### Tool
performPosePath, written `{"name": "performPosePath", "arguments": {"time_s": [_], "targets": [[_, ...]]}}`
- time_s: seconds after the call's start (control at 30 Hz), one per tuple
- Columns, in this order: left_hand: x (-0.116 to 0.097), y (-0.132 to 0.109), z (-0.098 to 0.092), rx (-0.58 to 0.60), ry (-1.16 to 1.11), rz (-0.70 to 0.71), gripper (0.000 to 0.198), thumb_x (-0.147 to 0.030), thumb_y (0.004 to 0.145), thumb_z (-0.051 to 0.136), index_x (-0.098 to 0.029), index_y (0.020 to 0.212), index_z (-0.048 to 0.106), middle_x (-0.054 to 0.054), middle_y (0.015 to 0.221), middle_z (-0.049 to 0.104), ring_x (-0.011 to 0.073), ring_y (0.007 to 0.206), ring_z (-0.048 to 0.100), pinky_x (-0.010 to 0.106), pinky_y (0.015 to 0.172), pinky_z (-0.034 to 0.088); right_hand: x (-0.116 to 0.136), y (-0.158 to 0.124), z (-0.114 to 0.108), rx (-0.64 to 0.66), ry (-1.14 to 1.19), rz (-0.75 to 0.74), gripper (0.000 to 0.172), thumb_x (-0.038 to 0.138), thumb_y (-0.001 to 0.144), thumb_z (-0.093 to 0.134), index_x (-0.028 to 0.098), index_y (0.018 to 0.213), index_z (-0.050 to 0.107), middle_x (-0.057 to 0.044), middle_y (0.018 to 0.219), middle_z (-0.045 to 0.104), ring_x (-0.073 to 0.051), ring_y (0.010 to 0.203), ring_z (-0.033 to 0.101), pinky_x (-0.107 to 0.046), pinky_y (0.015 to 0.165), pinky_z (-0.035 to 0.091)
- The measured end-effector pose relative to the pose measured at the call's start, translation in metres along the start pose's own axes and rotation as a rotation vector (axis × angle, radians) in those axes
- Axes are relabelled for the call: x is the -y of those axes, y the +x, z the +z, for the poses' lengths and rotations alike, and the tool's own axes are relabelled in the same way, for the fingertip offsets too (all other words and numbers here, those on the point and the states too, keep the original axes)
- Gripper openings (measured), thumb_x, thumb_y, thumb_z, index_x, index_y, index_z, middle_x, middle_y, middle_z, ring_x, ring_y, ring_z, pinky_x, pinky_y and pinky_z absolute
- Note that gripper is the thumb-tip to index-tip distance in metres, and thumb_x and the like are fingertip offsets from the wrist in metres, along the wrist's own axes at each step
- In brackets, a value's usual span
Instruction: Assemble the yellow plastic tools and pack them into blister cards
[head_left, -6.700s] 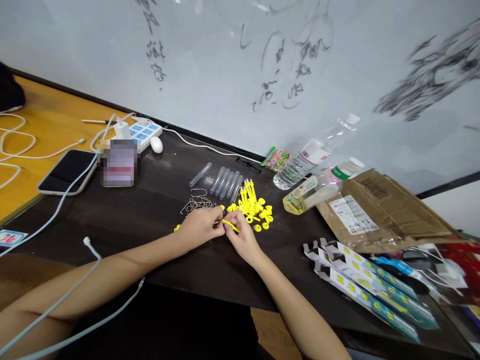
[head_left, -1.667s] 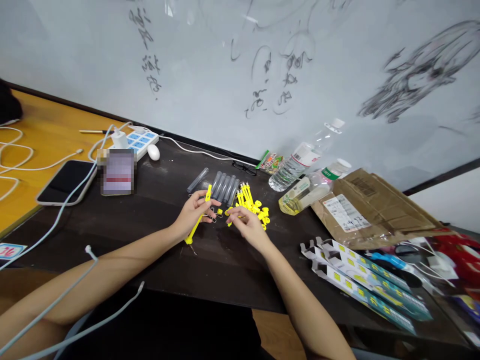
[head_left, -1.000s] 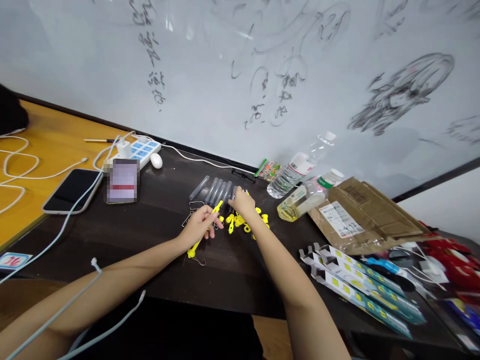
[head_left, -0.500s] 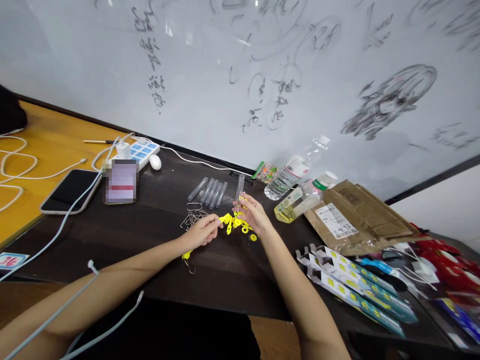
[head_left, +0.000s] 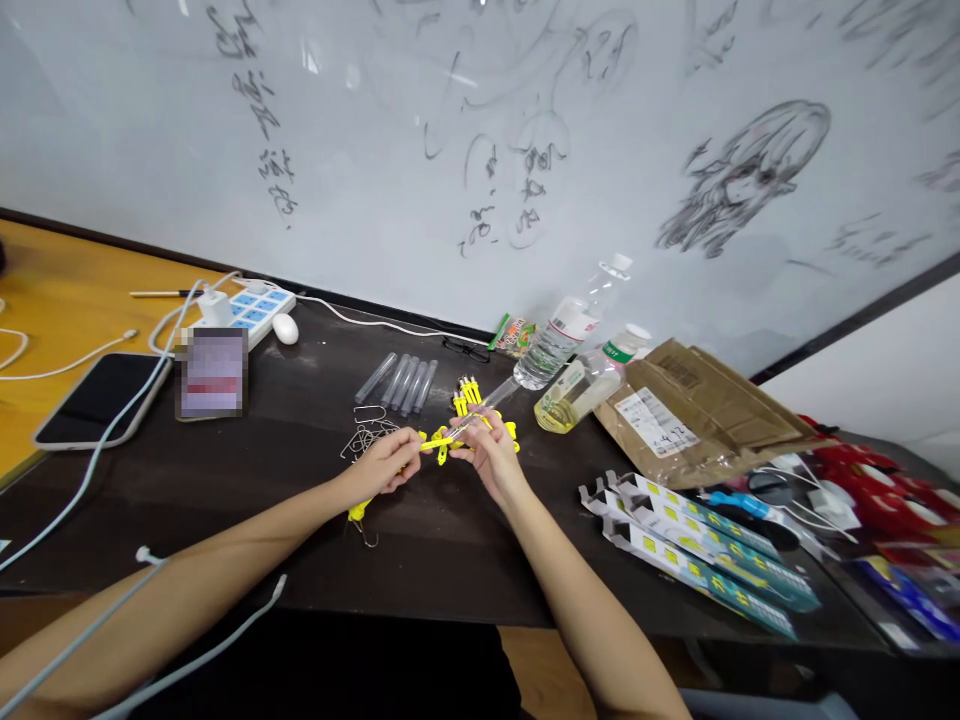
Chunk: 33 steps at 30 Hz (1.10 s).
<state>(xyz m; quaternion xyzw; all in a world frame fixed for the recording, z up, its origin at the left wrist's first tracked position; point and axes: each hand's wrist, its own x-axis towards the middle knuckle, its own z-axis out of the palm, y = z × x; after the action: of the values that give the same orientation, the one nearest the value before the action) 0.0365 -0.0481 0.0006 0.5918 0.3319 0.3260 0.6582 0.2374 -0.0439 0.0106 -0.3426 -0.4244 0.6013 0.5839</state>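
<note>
My left hand point(head_left: 388, 462) pinches a slim yellow plastic piece point(head_left: 433, 443) that points to the right. In my right hand point(head_left: 489, 452) is a clear plastic tube point(head_left: 504, 391), tilted up and away. The tube's near end meets the yellow piece between my hands; how far one sits inside the other cannot be made out. Yellow plastic parts point(head_left: 466, 391) lie just beyond my right hand, and more are partly hidden beneath it. Bent metal hooks point(head_left: 365, 436) are heaped beyond my left hand. A yellow piece with a hook point(head_left: 358, 511) lies below my left wrist.
Several clear tubes point(head_left: 405, 384) lie behind the hooks. Two bottles point(head_left: 553, 345) and a brown parcel point(head_left: 675, 410) stand at the right, with printed cartons point(head_left: 705, 560) in front. A phone point(head_left: 105, 400), power strip point(head_left: 259, 312) and cables are at the left.
The clear tube has swung from nearly upright to a slant, and its end now meets the yellow piece. My hands have come into line. The view has shifted slightly.
</note>
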Motion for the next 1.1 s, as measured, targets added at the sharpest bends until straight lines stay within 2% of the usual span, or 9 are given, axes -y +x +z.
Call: {"name": "performPosePath", "arguments": {"time_s": [0.17, 0.4, 0.67, 0.8, 0.97, 1.1], "targets": [[0.001, 0.001, 0.0, 0.028, 0.041, 0.012, 0.033, -0.05, 0.087, 0.047, -0.019, 0.094, 0.046, -0.007, 0.061, 0.046, 0.0017, 0.037, 0.031, 0.011, 0.031, 0.02, 0.001, -0.003, 0.005, -0.035, 0.023, -0.057, 0.038, 0.025, 0.072, 0.073, 0.023, 0.103, 0.051, -0.002, 0.092, 0.071, -0.021, 0.085, 0.071, -0.025, 0.055, 0.062], [0.003, 0.0, 0.001, 0.0, 0.01, 0.069, 0.032, -0.05, 0.087, 0.047, -0.018, 0.094, 0.045, -0.007, 0.062, 0.05, 0.0013, 0.035, 0.034, 0.011, 0.03, 0.02, 0.006, -0.004, 0.004, -0.061, 0.044, -0.12, 0.033, 0.026, 0.075, 0.07, 0.023, 0.101, 0.05, -0.001, 0.091, 0.071, -0.021, 0.082, 0.072, -0.025, 0.054, 0.061], [0.001, 0.0, 0.003, 0.029, 0.051, 0.09, 0.031, -0.049, 0.088, 0.047, -0.02, 0.099, 0.044, -0.005, 0.066, 0.057, 0.0033, 0.033, 0.042, 0.012, 0.027, 0.025, -0.003, -0.008, 0.009, 0.052, -0.06, -0.084, 0.036, 0.024, 0.074, 0.071, 0.024, 0.102, 0.049, -0.001, 0.095, 0.071, -0.018, 0.083, 0.071, -0.026, 0.057, 0.062], [0.003, 0.0, 0.001, 0.038, 0.079, 0.063, 0.033, -0.052, 0.087, 0.047, -0.02, 0.098, 0.043, -0.007, 0.058, 0.054, 0.0021, 0.028, 0.036, 0.011, 0.027, 0.022, -0.008, -0.01, 0.013, 0.114, -0.1, -0.103, 0.036, 0.025, 0.074, 0.071, 0.023, 0.104, 0.05, -0.002, 0.097, 0.071, -0.017, 0.082, 0.07, -0.027, 0.061, 0.062], [0.001, -0.003, 0.002, 0.042, 0.201, -0.038, 0.038, -0.057, 0.087, 0.041, -0.019, 0.091, 0.045, -0.009, 0.043, 0.046, 0.0047, 0.027, 0.032, 0.013, 0.028, 0.022, -0.005, -0.012, 0.015, 0.138, -0.112, -0.11, 0.035, 0.025, 0.075, 0.07, 0.024, 0.104, 0.05, -0.002, 0.097, 0.07, -0.016, 0.082, 0.069, -0.026, 0.059, 0.061], [0.002, -0.005, 0.005, 0.026, 0.244, -0.02, 0.04, -0.057, 0.087, 0.038, -0.018, 0.081, 0.046, -0.01, 0.045, 0.035, 0.0048, 0.035, 0.029, 0.015, 0.034, 0.021, -0.004, -0.013, 0.015, 0.14, -0.112, -0.095, 0.035, 0.026, 0.075, 0.071, 0.024, 0.103, 0.051, -0.002, 0.096, 0.07, -0.016, 0.081, 0.069, -0.026, 0.056, 0.061]]}}
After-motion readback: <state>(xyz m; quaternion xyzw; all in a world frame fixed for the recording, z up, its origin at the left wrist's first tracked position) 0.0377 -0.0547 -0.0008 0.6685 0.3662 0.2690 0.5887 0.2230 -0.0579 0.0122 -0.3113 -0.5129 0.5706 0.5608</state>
